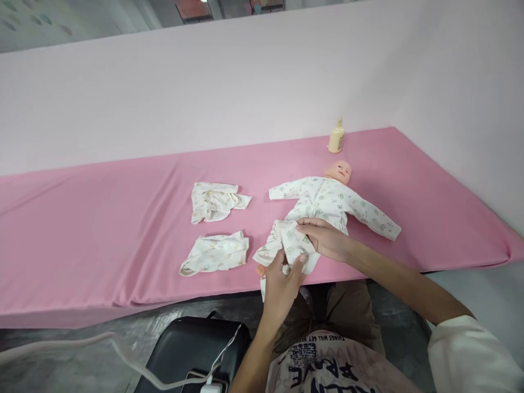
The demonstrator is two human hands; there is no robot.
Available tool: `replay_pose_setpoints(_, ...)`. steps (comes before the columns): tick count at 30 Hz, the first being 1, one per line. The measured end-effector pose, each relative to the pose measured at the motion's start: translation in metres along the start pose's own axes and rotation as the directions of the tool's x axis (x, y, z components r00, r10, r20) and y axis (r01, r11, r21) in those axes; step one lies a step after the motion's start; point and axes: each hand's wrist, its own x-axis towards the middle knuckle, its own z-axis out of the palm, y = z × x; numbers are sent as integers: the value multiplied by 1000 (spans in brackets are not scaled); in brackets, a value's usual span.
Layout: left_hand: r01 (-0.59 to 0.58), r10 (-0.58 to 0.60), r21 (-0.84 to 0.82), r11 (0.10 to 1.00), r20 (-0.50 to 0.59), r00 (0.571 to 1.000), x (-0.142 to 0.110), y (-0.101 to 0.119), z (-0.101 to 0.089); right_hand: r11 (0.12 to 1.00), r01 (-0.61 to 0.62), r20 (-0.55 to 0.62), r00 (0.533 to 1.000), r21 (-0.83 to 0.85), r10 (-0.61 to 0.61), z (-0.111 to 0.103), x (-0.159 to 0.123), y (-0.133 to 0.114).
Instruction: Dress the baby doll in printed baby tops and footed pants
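A baby doll [340,171] lies on its back at the table's right half, dressed in a white printed long-sleeved top [321,196] with both sleeves spread. Over its lower body, near the front edge, are white printed baby pants [295,240]. My left hand [282,281] pinches the lower part of the pants. On their upper right side, my right hand [325,238] grips the fabric between thumb and fingers. A small bit of the doll's foot [261,270] shows left of my left hand; the rest of the legs is hidden by cloth and hands.
Two more white printed baby garments lie to the left, a top [215,202] and a folded piece [215,254]. A cream pump bottle [336,137] stands behind the doll. Below the pink-covered table [98,229] is a black case [192,349] with a white cable [135,363].
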Motion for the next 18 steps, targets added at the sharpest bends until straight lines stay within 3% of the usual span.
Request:
replay_pose_setpoints(4, 29, -33, -119, 992, -26, 999, 18, 8, -12, 999, -30, 117, 993, -38, 34, -12, 4, -5)
replay_pose_setpoints(8, 17, -31, -188, 982, -75, 997, 30, 11, -25, 940, -72, 292, 940, -334, 176, -33, 10, -8)
replay_pose_setpoints(11, 5, -25, -210, 978, -92, 995, 41, 14, -30, 778, 82, 374, 905, -623, 204, -36, 13, -7)
replay_pose_setpoints(14, -15, -16, -197, 980, -153, 988, 53, 10, -36, 592, 163, 305, 941, -790, 148, -28, 13, -5)
replay_pose_setpoints(16, -35, -7, -193, 981, -213, 977, 61, 4, -40, 623, 155, 283, 953, -767, 110, -23, 13, -6)
replay_pose_setpoints(18, -57, 1, -217, 974, -250, 968, 67, -3, -43, 757, 114, 259, 963, -644, 75, -19, 15, -9)
